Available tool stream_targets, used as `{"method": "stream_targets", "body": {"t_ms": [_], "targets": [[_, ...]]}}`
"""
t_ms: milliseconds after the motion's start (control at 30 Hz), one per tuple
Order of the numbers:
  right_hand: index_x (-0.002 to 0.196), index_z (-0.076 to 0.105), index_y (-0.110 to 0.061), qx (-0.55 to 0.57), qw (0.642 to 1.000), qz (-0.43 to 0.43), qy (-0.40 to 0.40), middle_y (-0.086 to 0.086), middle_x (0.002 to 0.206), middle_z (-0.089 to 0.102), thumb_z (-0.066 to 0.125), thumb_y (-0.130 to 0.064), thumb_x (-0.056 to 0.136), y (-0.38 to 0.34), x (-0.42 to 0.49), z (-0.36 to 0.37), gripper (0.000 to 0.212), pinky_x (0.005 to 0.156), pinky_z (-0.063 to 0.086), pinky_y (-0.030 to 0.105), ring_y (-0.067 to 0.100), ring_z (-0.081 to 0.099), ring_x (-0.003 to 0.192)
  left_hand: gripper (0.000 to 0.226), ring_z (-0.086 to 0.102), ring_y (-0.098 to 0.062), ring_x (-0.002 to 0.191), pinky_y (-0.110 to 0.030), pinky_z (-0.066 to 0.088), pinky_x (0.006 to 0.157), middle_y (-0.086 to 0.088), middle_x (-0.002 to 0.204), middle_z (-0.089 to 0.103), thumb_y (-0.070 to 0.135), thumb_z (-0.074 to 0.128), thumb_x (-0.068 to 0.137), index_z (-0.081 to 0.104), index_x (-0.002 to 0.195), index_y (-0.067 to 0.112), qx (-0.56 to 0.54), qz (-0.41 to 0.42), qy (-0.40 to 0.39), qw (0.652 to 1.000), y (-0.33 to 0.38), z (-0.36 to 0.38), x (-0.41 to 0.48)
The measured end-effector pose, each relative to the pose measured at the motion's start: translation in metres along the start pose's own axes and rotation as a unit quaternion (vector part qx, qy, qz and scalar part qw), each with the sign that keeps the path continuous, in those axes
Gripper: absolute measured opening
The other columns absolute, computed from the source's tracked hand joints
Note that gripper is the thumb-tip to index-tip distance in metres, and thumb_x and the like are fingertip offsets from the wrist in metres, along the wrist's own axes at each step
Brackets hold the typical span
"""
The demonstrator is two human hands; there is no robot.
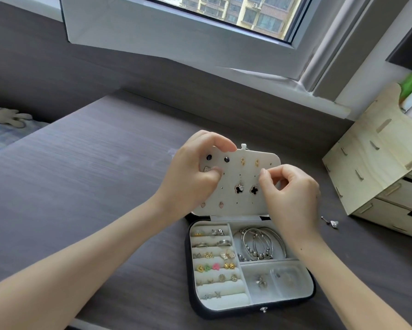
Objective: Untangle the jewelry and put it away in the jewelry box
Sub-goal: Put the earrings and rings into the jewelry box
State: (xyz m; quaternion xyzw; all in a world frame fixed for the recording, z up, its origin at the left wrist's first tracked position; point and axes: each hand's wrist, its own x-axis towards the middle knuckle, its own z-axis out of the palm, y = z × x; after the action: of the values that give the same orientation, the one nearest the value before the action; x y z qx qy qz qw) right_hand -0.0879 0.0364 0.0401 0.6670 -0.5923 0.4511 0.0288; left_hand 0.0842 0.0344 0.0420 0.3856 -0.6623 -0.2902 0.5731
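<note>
Nearest to the person, the black jewelry box [233, 312] lies open on the dark table [105, 186]. Its ring rolls [212, 258] carry rings and studs, the bangles [259, 244] lie in the back right compartment, and a small clear bag [286, 278] lies in the front one. Behind the tray, the white earring panel [238, 206] of the lid stands up. The left hand [188, 177] grips it at the upper left corner, with the thumb pressed on the front face and the other fingers curled over the top edge. The right hand [293, 194] is at the right part of the panel. Its thumb and forefinger pinch what seems to be a thin earring [262, 172], too fine to see well, and the other fingers are loosely curled.

I judge that the step is to hang this earring in a free hole near the two clover earrings [240, 188]. To do it well, the left hand should hold the panel steady, and the right hand should bring the wire straight to the hole, without catching the clover pair. One small loose piece [333, 223] lies on the table further right, near the wooden drawer organizer [379, 167]
</note>
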Motion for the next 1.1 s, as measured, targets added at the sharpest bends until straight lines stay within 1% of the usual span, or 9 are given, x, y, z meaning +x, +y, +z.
{"method": "stream_targets", "body": {"t_ms": [133, 233, 333, 533, 667, 800, 933, 1033, 1100], "targets": [[0.062, 0.064, -0.015, -0.027, 0.999, 0.002, -0.043, -0.013, 0.058, 0.053, 0.065, -0.022, 0.083, -0.004, 0.0, 0.002, 0.022, 0.06, 0.034, 0.027, 0.014, 0.051, 0.063, 0.036, 0.053, -0.004, 0.09, -0.014, 0.04, 0.076, 0.008, 0.095, 0.059, -0.004, 0.047, 0.065, 0.062, 0.091, 0.016, -0.007, -0.001, 0.0, 1.0, -0.001, 0.0, 0.0], [0.064, 0.066, -0.021, -0.03, 0.992, 0.07, -0.096, -0.013, 0.059, 0.058, 0.069, -0.032, 0.079, -0.003, 0.011, -0.005, 0.019, 0.062, 0.038, 0.028, 0.014, 0.056, 0.068, 0.036, 0.053, -0.004, 0.09, -0.014, 0.039, 0.075, 0.007, 0.095, 0.059, -0.004, 0.046, 0.065, 0.061, 0.091, 0.015, -0.01, -0.006, 0.002, 1.0, -0.002, 0.0, 0.0], [0.061, 0.066, -0.024, -0.003, 0.985, 0.115, -0.126, -0.012, 0.063, 0.064, 0.075, -0.04, 0.073, -0.001, 0.02, -0.013, 0.021, 0.068, 0.049, 0.035, 0.013, 0.06, 0.072, 0.036, 0.053, -0.004, 0.089, -0.015, 0.039, 0.075, 0.007, 0.095, 0.06, -0.006, 0.045, 0.064, 0.061, 0.09, 0.014, -0.015, -0.005, 0.001, 1.0, -0.002, 0.0, 0.0], [0.061, 0.071, -0.026, 0.067, 0.957, 0.169, -0.228, -0.007, 0.067, 0.07, 0.078, -0.04, 0.067, -0.001, 0.032, -0.018, 0.017, 0.08, 0.053, 0.05, 0.015, 0.066, 0.079, 0.039, 0.054, -0.009, 0.089, -0.019, 0.041, 0.075, 0.001, 0.096, 0.06, -0.007, 0.044, 0.062, 0.059, 0.088, 0.018, -0.022, -0.006, 0.005, 1.0, -0.005, 0.0, 0.0], [0.065, 0.071, -0.028, 0.055, 0.966, 0.133, -0.214, -0.009, 0.067, 0.068, 0.069, -0.038, 0.077, 0.002, 0.027, -0.022, 0.016, 0.078, 0.053, 0.046, 0.012, 0.063, 0.076, 0.039, 0.054, -0.008, 0.092, -0.019, 0.041, 0.078, 0.002, 0.095, 0.06, -0.007, 0.045, 0.062, 0.06, 0.089, 0.017, -0.015, -0.004, 0.003, 1.0, -0.005, 0.0, 0.0], [0.069, 0.066, -0.026, -0.035, 0.986, 0.047, -0.154, -0.018, 0.057, 0.051, 0.064, -0.032, 0.085, 0.003, 0.013, -0.016, 0.016, 0.057, 0.037, 0.024, 0.003, 0.048, 0.061, 0.04, 0.054, -0.005, 0.091, -0.016, 0.039, 0.077, 0.01, 0.093, 0.059, -0.006, 0.044, 0.062, 0.06, 0.09, 0.017, -0.02, -0.006, 0.001, 1.0, -0.005, 0.001, 0.0], [0.066, 0.062, -0.016, -0.099, 0.989, -0.096, -0.054, -0.01, 0.065, 0.056, 0.059, -0.022, 0.081, 0.001, 0.004, -0.006, 0.016, 0.059, 0.042, 0.031, 0.014, 0.051, 0.062, 0.041, 0.054, -0.006, 0.09, -0.017, 0.04, 0.076, 0.008, 0.094, 0.059, -0.005, 0.044, 0.062, 0.06, 0.089, 0.02, -0.022, -0.01, 0.003, 1.0, -0.004, 0.001, -0.001], [0.065, 0.061, -0.012, -0.117, 0.986, -0.094, -0.066, -0.003, 0.068, 0.06, 0.058, -0.018, 0.079, -0.005, 0.008, -0.004, 0.015, 0.061, 0.041, 0.031, 0.021, 0.055, 0.066, 0.042, 0.054, -0.005, 0.089, -0.016, 0.039, 0.076, 0.009, 0.094, 0.059, -0.006, 0.043, 0.061, 0.059, 0.089, 0.022, -0.024, -0.005, 0.002, 1.0, -0.004, 0.001, -0.001], [0.069, 0.064, -0.012, -0.14, 0.98, -0.038, -0.137, -0.002, 0.073, 0.062, 0.057, -0.018, 0.081, -0.013, 0.016, -0.009, 0.014, 0.065, 0.039, 0.03, 0.02, 0.056, 0.073, 0.043, 0.053, -0.004, 0.089, -0.015, 0.038, 0.076, 0.01, 0.093, 0.058, -0.007, 0.043, 0.061, 0.059, 0.089, 0.021, -0.019, 0.002, 0.001, 1.0, -0.004, 0.001, -0.002]]}}
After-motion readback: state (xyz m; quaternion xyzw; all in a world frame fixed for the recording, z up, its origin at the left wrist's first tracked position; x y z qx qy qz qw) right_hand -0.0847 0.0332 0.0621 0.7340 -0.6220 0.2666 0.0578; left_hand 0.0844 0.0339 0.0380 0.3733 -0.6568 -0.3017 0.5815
